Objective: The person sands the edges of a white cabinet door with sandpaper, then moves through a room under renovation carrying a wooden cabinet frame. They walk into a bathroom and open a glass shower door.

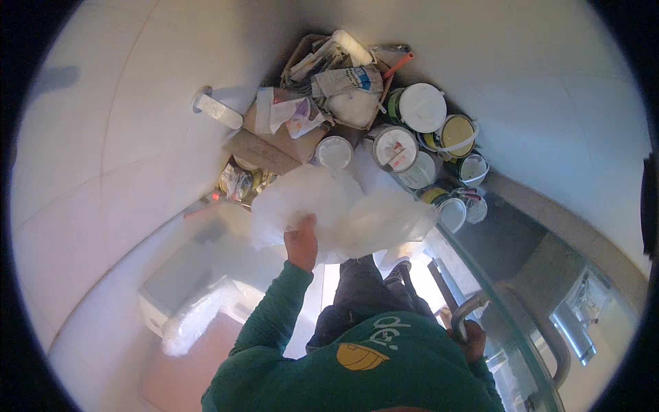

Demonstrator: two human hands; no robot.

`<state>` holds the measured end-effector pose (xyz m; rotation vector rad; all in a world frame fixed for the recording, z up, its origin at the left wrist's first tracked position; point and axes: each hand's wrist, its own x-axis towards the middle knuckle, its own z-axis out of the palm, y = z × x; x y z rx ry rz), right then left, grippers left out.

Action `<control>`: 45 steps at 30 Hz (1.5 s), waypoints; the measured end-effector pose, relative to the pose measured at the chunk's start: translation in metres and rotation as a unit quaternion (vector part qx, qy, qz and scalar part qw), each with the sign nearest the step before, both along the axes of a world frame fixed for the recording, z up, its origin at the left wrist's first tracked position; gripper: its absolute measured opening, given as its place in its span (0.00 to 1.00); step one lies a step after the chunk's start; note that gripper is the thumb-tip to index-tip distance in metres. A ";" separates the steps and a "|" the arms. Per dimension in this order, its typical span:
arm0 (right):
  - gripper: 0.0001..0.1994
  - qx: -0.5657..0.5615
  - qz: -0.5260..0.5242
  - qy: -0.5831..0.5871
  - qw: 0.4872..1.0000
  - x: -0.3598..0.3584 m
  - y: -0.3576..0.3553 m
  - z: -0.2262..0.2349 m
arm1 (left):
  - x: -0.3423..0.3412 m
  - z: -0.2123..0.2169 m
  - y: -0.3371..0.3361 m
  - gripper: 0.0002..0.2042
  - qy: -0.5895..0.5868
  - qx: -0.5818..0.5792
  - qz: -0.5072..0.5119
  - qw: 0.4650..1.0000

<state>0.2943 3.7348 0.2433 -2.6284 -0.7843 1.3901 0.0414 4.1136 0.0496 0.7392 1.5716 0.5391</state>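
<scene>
My left hand [302, 244] is closed on a bunched, whitish see-through plastic sheet [343, 213], which spreads in front of my legs. On the right, my right hand [471, 341] wraps round a curved metal door handle [466, 310] fixed to a glass door [491, 295]. Part of that hand lies behind the handle. Just beyond the plastic sheet stand a white-lidded tub [334, 152] and a flattened cardboard piece [263, 152].
Several paint buckets [423, 108] crowd the corner. A cardboard box [374, 117] beside them holds newspaper and a paint roller [352, 47]. Another roller [218, 111] leans on the left wall. A clear plastic bundle [199, 319] lies at the lower left, by a white box [161, 288].
</scene>
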 end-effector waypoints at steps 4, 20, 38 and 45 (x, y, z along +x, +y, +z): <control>0.16 0.026 -0.002 -0.044 0.999 -0.004 -0.013 -0.006 | -0.018 -0.017 -0.029 0.05 0.000 -0.007 -0.044 0.999; 0.15 0.065 -0.026 -0.014 0.997 -0.007 0.009 0.002 | -0.019 -0.017 0.092 0.13 0.106 0.288 -0.149 0.940; 0.26 0.161 0.008 -0.047 0.986 -0.006 0.020 0.006 | -0.118 -0.219 0.187 0.28 0.403 0.228 -0.090 0.882; 0.18 0.029 -0.047 0.017 0.998 -0.017 0.105 0.041 | 0.014 -0.075 0.168 0.11 0.151 0.459 -0.237 0.843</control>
